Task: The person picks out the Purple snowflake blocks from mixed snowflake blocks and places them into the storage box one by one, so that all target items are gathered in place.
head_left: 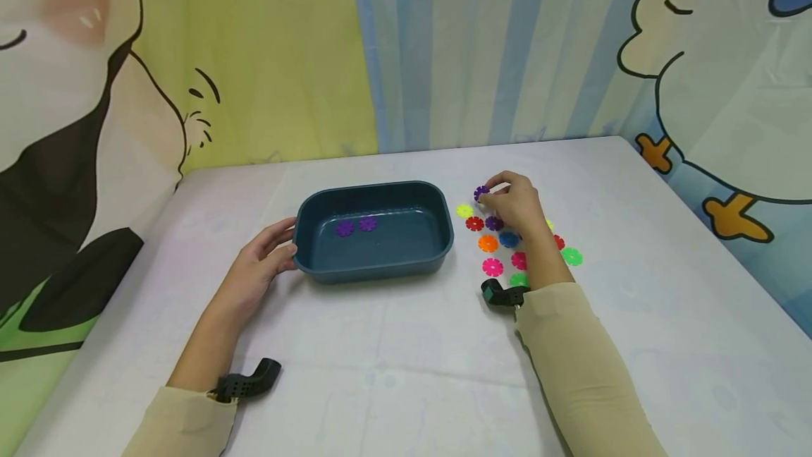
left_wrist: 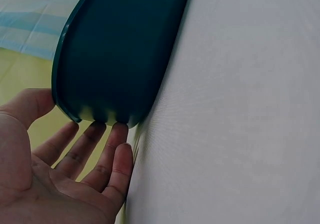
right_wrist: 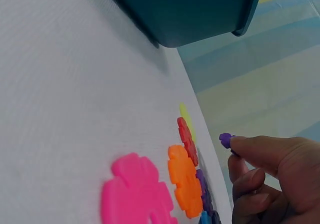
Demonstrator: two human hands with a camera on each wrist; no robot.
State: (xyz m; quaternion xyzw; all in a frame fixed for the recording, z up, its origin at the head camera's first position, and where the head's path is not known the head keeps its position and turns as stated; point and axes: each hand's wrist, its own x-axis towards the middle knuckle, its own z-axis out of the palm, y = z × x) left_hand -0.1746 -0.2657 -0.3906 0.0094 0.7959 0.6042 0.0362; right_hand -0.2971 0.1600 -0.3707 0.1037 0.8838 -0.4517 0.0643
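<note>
A dark teal rectangular tub (head_left: 374,272) stands on the table with two purple flower-shaped discs (head_left: 357,226) lying inside it. My left hand (head_left: 265,257) is at the tub's left end, fingertips against the outer wall and the thumb by the rim. To the right of the tub, my right hand (head_left: 517,203) pinches a purple flower-shaped disc (right_wrist: 226,140) between thumb and forefinger, raised over the table. Under and around that hand lie more discs: yellow (head_left: 464,211), red (head_left: 474,223), purple (head_left: 493,223), orange (head_left: 488,243), blue (head_left: 509,240) and pink (head_left: 492,267). The hand and forearm partly cover others.
A white cloth covers the table (head_left: 393,372). Green discs (head_left: 571,256) lie right of and below the right forearm. Each wrist carries a black camera mount (head_left: 249,381). Behind the table hangs a printed cartoon curtain (head_left: 266,55).
</note>
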